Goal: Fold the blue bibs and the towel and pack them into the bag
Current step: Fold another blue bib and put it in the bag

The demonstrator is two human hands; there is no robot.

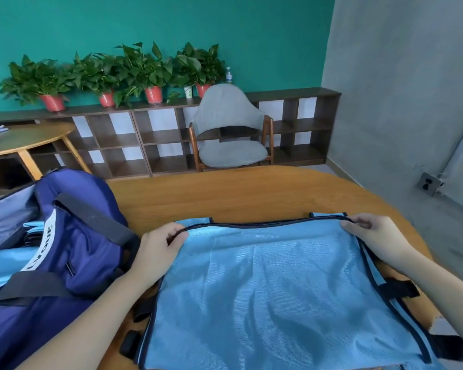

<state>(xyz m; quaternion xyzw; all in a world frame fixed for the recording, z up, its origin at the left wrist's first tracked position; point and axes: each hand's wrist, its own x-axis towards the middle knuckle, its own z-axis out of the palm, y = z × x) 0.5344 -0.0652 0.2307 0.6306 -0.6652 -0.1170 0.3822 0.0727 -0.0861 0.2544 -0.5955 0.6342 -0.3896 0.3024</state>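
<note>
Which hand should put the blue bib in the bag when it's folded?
Probably the left hand. It grips the bib on the side right beside the open bag; the right hand would have to cross over.

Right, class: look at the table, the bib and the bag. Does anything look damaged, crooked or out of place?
One thing: the wooden table has a chipped patch at its near right edge, where the surface has come away, pale beside the bib. The bib lies flat, both hands pinching its far corners. The bag stands open, blue cloth inside.
</note>
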